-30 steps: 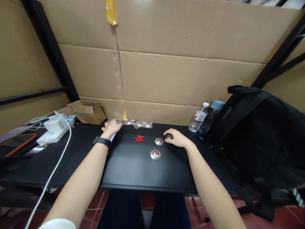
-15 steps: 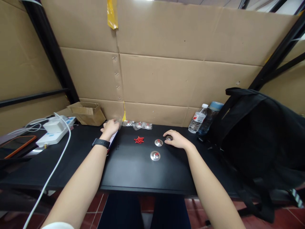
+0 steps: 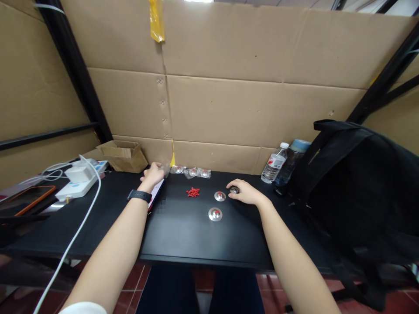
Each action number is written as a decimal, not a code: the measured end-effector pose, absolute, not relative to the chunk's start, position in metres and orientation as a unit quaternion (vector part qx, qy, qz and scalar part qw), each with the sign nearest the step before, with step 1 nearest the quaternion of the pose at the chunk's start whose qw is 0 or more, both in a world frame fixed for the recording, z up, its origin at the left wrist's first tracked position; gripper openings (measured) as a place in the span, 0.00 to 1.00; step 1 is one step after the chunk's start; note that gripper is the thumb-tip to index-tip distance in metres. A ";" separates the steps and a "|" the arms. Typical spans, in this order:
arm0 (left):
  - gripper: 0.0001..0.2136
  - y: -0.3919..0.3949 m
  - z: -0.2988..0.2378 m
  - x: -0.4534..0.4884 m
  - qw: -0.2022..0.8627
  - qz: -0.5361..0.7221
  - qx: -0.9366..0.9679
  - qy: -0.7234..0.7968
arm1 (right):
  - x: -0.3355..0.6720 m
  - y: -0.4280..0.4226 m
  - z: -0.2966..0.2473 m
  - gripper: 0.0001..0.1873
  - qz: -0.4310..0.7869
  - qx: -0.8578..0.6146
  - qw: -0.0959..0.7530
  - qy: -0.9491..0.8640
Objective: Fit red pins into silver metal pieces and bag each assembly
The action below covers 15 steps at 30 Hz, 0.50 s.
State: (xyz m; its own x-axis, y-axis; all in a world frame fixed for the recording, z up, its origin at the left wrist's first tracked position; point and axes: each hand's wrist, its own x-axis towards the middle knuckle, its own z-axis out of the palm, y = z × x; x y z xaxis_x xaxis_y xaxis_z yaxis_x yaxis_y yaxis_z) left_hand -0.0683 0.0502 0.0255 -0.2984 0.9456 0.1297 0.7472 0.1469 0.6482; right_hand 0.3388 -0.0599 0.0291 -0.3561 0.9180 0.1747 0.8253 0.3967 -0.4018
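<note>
At the back left of the black table, my left hand point(image 3: 153, 174) is closed on a crumpled clear plastic wrapper point(image 3: 166, 169). Its wrist lies above a phone-like flat thing with a lit screen point(image 3: 156, 194). My right hand point(image 3: 245, 192) curls its fingers and thumb round a shiny domed metal disc point(image 3: 234, 190) at table level. Just left of that hand is a second domed disc point(image 3: 220, 196) with a red mark in its middle. A similar disc point(image 3: 215, 214) lies nearer the front edge. Several small red pieces point(image 3: 193, 192) are heaped between my hands.
Wrapped discs point(image 3: 197, 172) lie along the cardboard wall point(image 3: 212, 109). A cardboard box point(image 3: 123, 157), a power strip point(image 3: 78, 185) and a phone point(image 3: 31, 200) are on the left. To the right stand a water bottle point(image 3: 274, 165), a blue-lidded bottle point(image 3: 292, 161) and a black backpack point(image 3: 356, 187).
The whole view has shifted slightly, so things appear a little further right. Both hands keep nearly the same places, the left at the wrapper and the right at the disc.
</note>
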 end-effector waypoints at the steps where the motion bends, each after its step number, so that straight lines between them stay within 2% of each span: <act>1: 0.28 0.051 0.025 -0.069 0.158 0.324 0.572 0.737 | 0.339 -0.060 0.029 0.17 0.123 -0.536 0.187 -0.814; 11: 0.31 0.055 0.022 -0.073 0.164 0.315 0.593 0.722 | 0.338 -0.060 0.029 0.18 0.125 -0.538 0.169 -0.816; 15: 0.28 0.059 0.019 -0.073 0.127 0.300 0.621 0.713 | 0.338 -0.061 0.030 0.18 0.127 -0.540 0.163 -0.816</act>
